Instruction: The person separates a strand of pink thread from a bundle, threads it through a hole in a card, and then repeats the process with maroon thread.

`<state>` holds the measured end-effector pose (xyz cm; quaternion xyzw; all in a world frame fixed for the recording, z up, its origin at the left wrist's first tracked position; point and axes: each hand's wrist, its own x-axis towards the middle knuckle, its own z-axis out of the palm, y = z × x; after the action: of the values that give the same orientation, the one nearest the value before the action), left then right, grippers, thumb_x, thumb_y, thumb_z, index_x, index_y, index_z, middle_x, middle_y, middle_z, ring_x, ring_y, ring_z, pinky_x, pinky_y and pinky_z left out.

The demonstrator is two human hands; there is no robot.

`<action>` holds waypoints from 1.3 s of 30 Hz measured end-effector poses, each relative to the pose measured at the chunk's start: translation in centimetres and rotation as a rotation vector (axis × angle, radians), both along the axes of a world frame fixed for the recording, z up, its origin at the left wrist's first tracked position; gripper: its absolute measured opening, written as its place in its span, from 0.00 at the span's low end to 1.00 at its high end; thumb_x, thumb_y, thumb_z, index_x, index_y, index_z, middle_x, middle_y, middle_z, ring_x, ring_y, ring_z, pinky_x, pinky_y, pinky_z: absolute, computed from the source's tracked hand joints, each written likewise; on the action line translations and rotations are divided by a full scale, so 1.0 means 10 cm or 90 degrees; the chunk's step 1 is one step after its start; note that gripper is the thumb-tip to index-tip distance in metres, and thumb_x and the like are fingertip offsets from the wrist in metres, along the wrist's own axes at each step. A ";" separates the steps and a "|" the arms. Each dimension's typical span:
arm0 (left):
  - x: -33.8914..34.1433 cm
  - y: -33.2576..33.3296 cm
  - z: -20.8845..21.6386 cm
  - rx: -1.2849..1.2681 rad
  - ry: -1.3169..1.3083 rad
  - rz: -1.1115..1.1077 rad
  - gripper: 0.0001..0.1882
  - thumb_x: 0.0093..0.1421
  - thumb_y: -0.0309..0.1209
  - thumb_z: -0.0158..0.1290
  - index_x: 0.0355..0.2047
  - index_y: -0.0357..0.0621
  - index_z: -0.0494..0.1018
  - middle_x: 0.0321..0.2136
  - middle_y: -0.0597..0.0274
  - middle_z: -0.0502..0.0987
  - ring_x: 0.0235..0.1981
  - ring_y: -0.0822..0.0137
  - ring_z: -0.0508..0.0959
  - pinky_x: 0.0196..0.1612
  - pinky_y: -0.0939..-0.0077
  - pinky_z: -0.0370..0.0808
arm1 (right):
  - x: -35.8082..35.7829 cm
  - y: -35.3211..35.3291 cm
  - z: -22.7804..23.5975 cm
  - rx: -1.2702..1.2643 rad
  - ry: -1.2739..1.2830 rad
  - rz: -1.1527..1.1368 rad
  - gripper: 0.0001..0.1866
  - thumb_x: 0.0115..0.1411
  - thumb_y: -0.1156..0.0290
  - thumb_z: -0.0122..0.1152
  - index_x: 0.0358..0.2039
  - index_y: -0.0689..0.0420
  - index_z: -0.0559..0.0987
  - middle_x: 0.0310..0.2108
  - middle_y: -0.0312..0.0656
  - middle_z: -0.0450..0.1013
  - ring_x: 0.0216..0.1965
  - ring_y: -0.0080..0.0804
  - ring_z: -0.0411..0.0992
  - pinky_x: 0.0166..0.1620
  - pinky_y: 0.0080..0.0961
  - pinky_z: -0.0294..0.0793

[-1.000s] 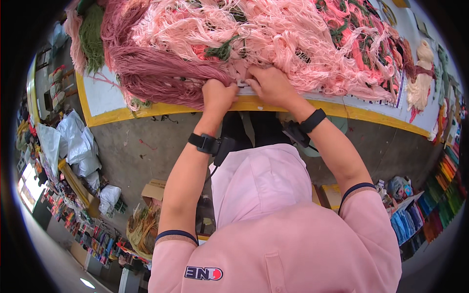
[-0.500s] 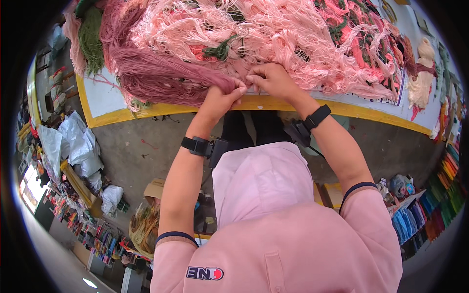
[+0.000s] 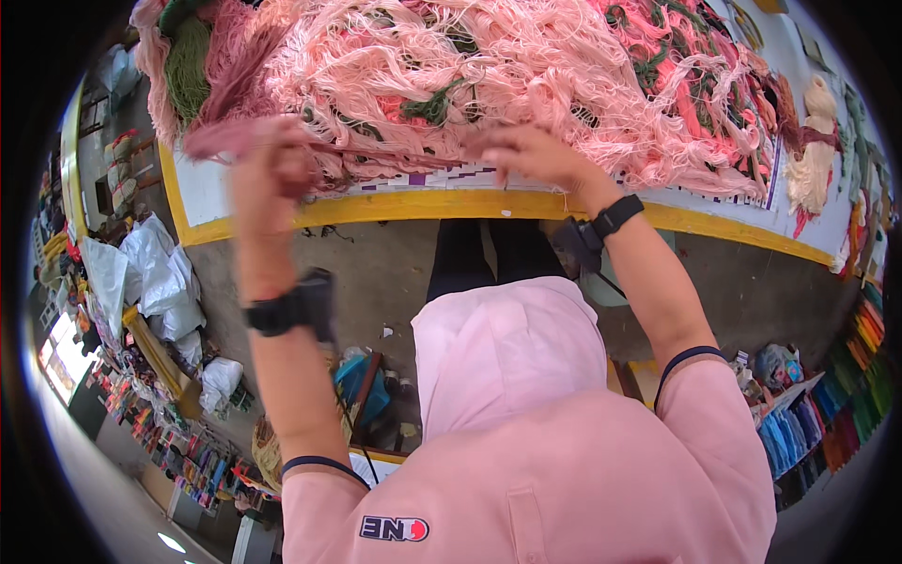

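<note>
Both hands have shifted since half a second ago: the left hand [image 3: 272, 174] has swung away to the left and up, dragging a hank of dusty mauve yarn [image 3: 240, 139] with it, while the right hand [image 3: 531, 155] has stayed close to the table's front edge. That left hand is blurred with motion, fingers curled tight round the mauve strands, which stretch taut from its fist back toward the heap. The right hand hovers over the near edge of the pile, fingers bent and spread; whether it pinches any thread cannot be told from here. Each wrist carries a black band: one on the left wrist [image 3: 287, 308], one on the right [image 3: 615, 216].

Beyond the fingers sprawls a big tangled mass of pale pink yarn [image 3: 526, 75], covering most of the table top and shot through with dark green strands [image 3: 434, 105]. At the table's left end lies a green bundle [image 3: 190, 70] beside more mauve skeins. Toward the right end the pile turns brighter coral pink [image 3: 695, 94], and past that sits a cream-coloured hank [image 3: 819, 141]. The table [image 3: 395, 202] shows a white surface with a yellow band along its front edge.

Below the arms the person's pink hooded top [image 3: 526, 451] fills the lower view. On the concrete floor [image 3: 376, 273] to the left lie white plastic bags [image 3: 155, 273], and coloured yarn stock lines the far right [image 3: 846, 395].
</note>
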<state>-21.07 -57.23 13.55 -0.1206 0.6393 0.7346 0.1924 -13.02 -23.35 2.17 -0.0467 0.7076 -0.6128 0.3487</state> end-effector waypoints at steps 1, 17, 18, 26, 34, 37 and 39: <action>0.20 0.33 -0.18 0.114 -0.076 -0.050 0.16 0.65 0.37 0.53 0.43 0.34 0.74 0.27 0.63 0.77 0.17 0.84 0.63 0.19 0.89 0.59 | -0.01 0.03 0.01 -0.107 -0.135 -0.148 0.18 0.63 0.63 0.55 0.50 0.56 0.78 0.43 0.35 0.80 0.33 0.22 0.78 0.32 0.21 0.72; 0.94 1.07 -0.59 0.362 -0.347 -0.039 0.21 0.70 0.36 0.42 0.54 0.31 0.69 0.49 0.52 0.75 0.48 0.60 0.78 0.48 0.58 0.79 | 0.44 -0.56 0.28 -0.248 -0.270 -0.284 0.07 0.63 0.67 0.60 0.34 0.57 0.76 0.33 0.31 0.73 0.35 0.18 0.72 0.42 0.21 0.77; 0.94 1.07 -0.58 0.353 -0.343 -0.030 0.21 0.70 0.36 0.43 0.54 0.31 0.69 0.49 0.53 0.75 0.48 0.61 0.78 0.48 0.58 0.80 | 0.45 -0.53 0.30 -0.242 -0.263 -0.278 0.07 0.63 0.67 0.60 0.35 0.57 0.76 0.33 0.31 0.73 0.35 0.18 0.72 0.41 0.21 0.77; 0.93 1.08 -0.58 0.335 -0.320 -0.031 0.22 0.70 0.37 0.42 0.55 0.30 0.67 0.49 0.53 0.75 0.47 0.61 0.78 0.48 0.59 0.80 | 0.48 -0.58 0.29 -0.173 -0.186 -0.254 0.07 0.63 0.69 0.60 0.36 0.60 0.77 0.33 0.33 0.73 0.35 0.19 0.73 0.40 0.20 0.76; 0.94 1.06 -0.57 0.372 -0.307 -0.047 0.23 0.70 0.38 0.43 0.56 0.30 0.66 0.51 0.52 0.74 0.48 0.59 0.77 0.48 0.57 0.80 | 0.53 -0.51 0.33 -0.251 -0.203 -0.290 0.08 0.63 0.69 0.60 0.37 0.61 0.78 0.32 0.33 0.74 0.36 0.19 0.73 0.41 0.21 0.76; 0.95 1.08 -0.57 0.371 -0.314 -0.029 0.23 0.70 0.38 0.43 0.56 0.31 0.66 0.51 0.52 0.73 0.50 0.59 0.77 0.48 0.56 0.80 | 0.54 -0.53 0.37 -0.237 -0.243 -0.337 0.08 0.63 0.69 0.60 0.37 0.60 0.78 0.32 0.33 0.74 0.35 0.18 0.73 0.40 0.20 0.76; 0.96 1.08 -0.57 0.365 -0.325 -0.043 0.23 0.70 0.37 0.41 0.57 0.31 0.65 0.54 0.51 0.71 0.53 0.59 0.75 0.51 0.55 0.78 | 0.53 -0.58 0.37 -0.205 -0.217 -0.332 0.07 0.62 0.70 0.60 0.35 0.61 0.78 0.32 0.33 0.74 0.34 0.18 0.73 0.39 0.21 0.77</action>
<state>-11.49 -46.48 7.87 -0.2195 0.3432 0.8232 0.3955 -7.69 -29.11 5.87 0.1842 0.5217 -0.7838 0.2820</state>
